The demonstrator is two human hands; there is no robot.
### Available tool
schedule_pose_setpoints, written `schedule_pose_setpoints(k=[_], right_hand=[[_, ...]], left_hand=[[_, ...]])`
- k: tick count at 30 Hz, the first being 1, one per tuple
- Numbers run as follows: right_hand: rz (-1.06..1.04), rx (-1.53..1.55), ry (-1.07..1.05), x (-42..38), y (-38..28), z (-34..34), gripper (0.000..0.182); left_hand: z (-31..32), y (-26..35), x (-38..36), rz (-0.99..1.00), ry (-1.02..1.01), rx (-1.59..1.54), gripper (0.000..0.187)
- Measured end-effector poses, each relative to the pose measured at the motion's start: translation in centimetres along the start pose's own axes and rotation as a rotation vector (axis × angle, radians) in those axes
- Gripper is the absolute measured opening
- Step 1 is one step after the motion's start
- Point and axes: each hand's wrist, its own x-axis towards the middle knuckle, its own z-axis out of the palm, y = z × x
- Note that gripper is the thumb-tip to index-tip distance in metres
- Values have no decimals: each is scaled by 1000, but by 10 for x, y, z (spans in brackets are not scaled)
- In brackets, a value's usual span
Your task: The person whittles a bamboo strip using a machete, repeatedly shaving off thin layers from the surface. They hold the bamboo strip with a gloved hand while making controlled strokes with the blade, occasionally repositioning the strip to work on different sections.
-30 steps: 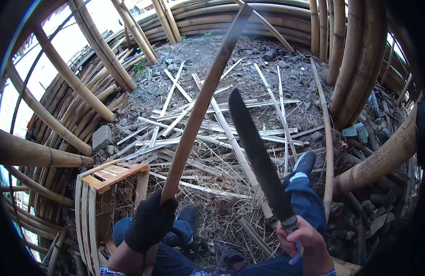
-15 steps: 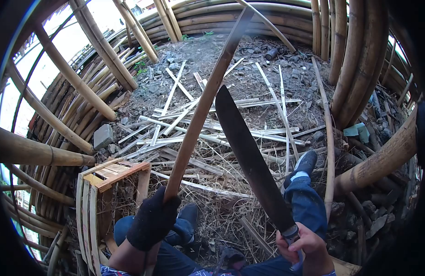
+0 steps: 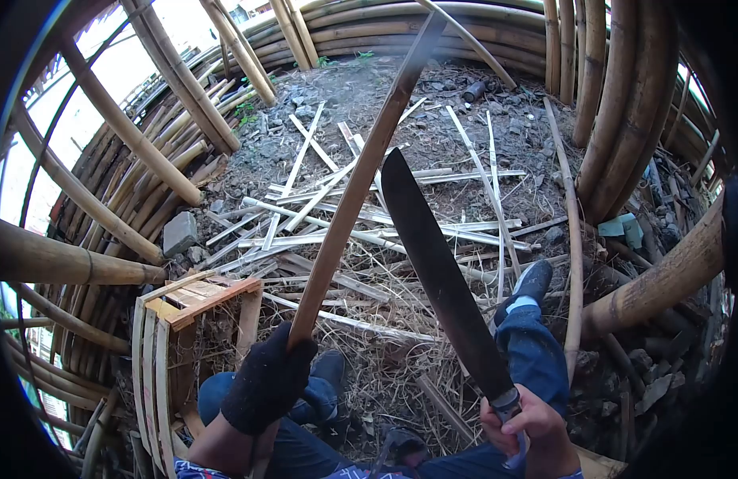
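Note:
In a dark glove, my left hand [image 3: 269, 375] is wrapped round the lower end of a long brown bamboo strip [image 3: 345, 211], which slants up and to the right. My bare right hand [image 3: 524, 427] grips the handle of a machete [image 3: 445, 275]. Its broad dark blade points up and leans left, the tip close beside the strip in this view. Below both, pale split strips [image 3: 329, 231] lie crisscrossed on the ground among thin shavings.
A wooden crate [image 3: 201, 303] stands by my left leg, with a grey block [image 3: 180, 235] beyond it. Bamboo poles [image 3: 616, 120] rise on both sides. One thick pole [image 3: 664, 267] slants in at the right, near rubble [image 3: 652, 383]. My right shoe [image 3: 532, 283] rests on the strips' edge.
The bamboo strip and the machete have shifted very slightly to the right. Both hands keep their hold.

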Motion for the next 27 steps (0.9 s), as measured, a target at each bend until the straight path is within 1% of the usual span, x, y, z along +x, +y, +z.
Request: schedule_pose_setpoints(k=[2, 5, 7, 8, 10, 11, 13, 14, 16, 18, 20, 22, 27], right_hand=[[-2, 4, 3, 0, 0, 1, 31], [-7, 5, 6, 0, 1, 1, 31], [-10, 1, 7, 1, 1, -1, 30], [-1, -4, 6, 1, 2, -2, 31], [8, -9, 5, 1, 1, -1, 31], [10, -24, 22, 1, 0, 1, 31], [11, -39, 40, 1, -1, 5, 31], [9, -80, 67, 1, -2, 7, 30], [7, -119, 94, 1, -3, 11, 29], [-1, -170, 146, -1, -4, 18, 28], [24, -175, 152, -1, -7, 23, 28], [47, -179, 156, 0, -8, 26, 28], [79, -186, 142, 2, -8, 26, 25]], left_hand=[[0, 0, 0, -27, -6, -4, 16], [1, 1, 0, 10, -3, 11, 17], [1, 11, -2, -107, -30, -39, 17], [1, 10, -1, -106, -31, -38, 17], [3, 6, -1, -31, -9, 39, 18], [4, 9, -2, -31, -9, 38, 18], [6, 17, -5, 9, 38, 163, 17], [6, 16, -5, 9, 38, 163, 17], [9, 10, -6, 138, 70, 214, 16], [11, 5, -6, 165, 101, 277, 16], [13, -1, -6, 192, 130, 341, 16], [16, -6, -5, 410, 211, 499, 17], [23, -6, -5, 428, 201, 596, 18]])
